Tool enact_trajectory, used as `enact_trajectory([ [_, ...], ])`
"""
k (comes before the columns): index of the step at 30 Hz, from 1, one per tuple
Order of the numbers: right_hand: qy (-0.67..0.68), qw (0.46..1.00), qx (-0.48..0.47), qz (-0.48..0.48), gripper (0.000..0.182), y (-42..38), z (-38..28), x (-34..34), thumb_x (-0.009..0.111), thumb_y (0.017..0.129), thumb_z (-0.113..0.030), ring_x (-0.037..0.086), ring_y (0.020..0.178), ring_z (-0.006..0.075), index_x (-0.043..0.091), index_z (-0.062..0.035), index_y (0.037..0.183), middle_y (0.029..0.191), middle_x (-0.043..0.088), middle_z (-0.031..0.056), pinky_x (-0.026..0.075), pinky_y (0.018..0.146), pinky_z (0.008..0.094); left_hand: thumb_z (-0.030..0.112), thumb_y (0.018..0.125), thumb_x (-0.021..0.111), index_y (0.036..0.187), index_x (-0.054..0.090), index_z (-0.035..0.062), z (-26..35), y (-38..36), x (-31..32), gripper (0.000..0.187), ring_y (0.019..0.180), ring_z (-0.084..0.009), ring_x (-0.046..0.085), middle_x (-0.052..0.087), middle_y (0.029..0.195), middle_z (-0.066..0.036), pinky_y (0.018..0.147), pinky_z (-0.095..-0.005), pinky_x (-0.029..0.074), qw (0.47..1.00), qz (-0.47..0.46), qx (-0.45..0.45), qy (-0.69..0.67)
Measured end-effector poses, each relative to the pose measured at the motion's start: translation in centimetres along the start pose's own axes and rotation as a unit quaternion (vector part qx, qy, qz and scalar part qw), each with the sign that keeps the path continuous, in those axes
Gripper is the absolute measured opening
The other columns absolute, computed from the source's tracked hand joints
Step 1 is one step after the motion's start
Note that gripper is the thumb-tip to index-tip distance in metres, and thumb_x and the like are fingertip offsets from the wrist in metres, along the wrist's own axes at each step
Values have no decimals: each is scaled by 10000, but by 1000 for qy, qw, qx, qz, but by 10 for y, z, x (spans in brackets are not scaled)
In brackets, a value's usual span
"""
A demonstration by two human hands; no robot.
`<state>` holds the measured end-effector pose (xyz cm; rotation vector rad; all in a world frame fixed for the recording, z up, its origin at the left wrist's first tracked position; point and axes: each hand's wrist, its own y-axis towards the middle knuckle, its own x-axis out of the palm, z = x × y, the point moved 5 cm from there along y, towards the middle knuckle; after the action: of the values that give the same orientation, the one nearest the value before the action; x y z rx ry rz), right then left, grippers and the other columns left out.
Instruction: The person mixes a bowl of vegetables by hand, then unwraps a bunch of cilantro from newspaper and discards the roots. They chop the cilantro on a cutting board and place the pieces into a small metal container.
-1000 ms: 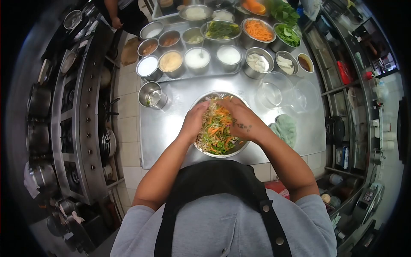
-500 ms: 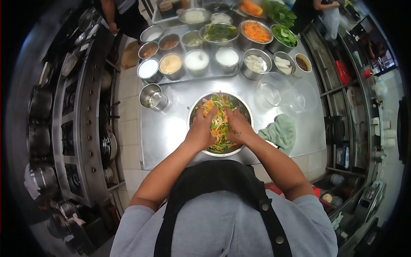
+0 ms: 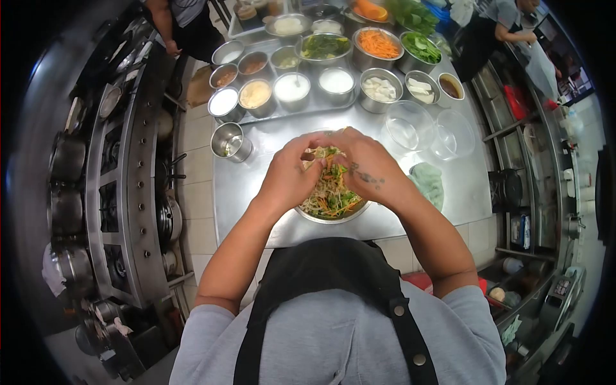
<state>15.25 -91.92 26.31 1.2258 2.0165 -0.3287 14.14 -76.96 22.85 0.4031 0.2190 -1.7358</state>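
Note:
My left hand (image 3: 289, 174) and my right hand (image 3: 374, 168) are raised over a metal colander (image 3: 329, 222). Both have their fingers curled inward and cup a clump of shredded vegetables (image 3: 330, 154) between them. More of the mix (image 3: 330, 204), with orange carrot shreds, green pieces and pale strands, lies in the colander below. My hands cover the colander's far side, and some fingertips are hidden.
Metal containers of ingredients, among them shredded carrot (image 3: 378, 43), stand at the back. Clear plastic tubs (image 3: 408, 126) and a green cloth (image 3: 427, 185) lie at right, a metal cup (image 3: 231, 142) at left. Other people (image 3: 186, 29) stand beyond the table.
Both hands have risen from inside the colander, bringing a clump of vegetables up between them. At the far right, another person has come further into view.

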Motion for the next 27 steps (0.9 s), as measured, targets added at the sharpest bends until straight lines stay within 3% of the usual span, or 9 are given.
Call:
enact_trajectory([
  [5,-19,998,-34,51,253,-10,-23,-24,639,729,30,609,825,319,613,-48,969,873,549,115,487,698,421,-22,878,634,1208,603,-2,12,-9,-5,332,940,-184,636,672,1064,-80,820,-302,512,997,68,12,-21],
  [7,116,985,3,124,263,-15,2,-7,639,728,37,598,791,312,608,-56,972,869,537,108,487,683,408,-12,858,658,1168,629,2,0,-13,-2,311,919,-209,657,688,1039,-98,807,-319,519,993,107,42,-17],
  [10,-53,993,-66,79,223,-18,48,33,571,775,30,634,847,326,621,-64,970,999,603,123,510,689,414,98,760,747,1008,684,31,-12,-24,23,264,951,-370,652,685,1002,-181,862,-411,504,969,-11,-40,244],
  [11,-48,995,-59,63,225,-20,48,33,562,762,46,644,890,330,635,-64,944,1013,637,125,524,693,403,98,766,748,951,681,41,0,-25,24,205,923,-355,659,692,972,-154,879,-416,502,972,23,40,232],
  [15,-77,993,-61,70,178,-15,24,-4,549,744,66,639,834,310,629,-59,844,870,634,94,517,665,391,55,772,735,918,669,53,44,-33,18,159,914,-318,662,693,949,-107,935,-450,476,952,98,105,271],
  [19,-8,966,-158,206,182,-24,-12,-40,547,702,90,591,718,289,608,-56,792,783,588,97,486,609,379,40,799,705,942,669,72,69,-35,14,151,908,-294,662,701,932,-67,1058,-487,377,955,166,183,162],
  [21,134,950,-141,246,166,-26,27,-11,608,706,45,596,801,320,597,-66,830,832,571,109,492,651,415,50,797,702,930,671,77,32,-30,28,139,875,-281,660,691,895,-72,1044,-482,377,959,127,147,205],
  [23,-93,979,-152,98,177,-28,81,48,611,762,28,590,939,350,652,-46,918,1021,595,146,496,789,448,59,795,700,918,674,81,20,-32,39,127,841,-268,657,680,857,-77,1030,-477,376,959,86,111,246],
  [27,-2,988,-40,148,152,-32,69,9,620,798,-23,614,889,332,668,-55,938,946,621,132,509,767,431,98,817,714,898,676,101,27,-46,45,90,751,-236,651,660,758,-35,992,-486,394,963,124,76,226],
])
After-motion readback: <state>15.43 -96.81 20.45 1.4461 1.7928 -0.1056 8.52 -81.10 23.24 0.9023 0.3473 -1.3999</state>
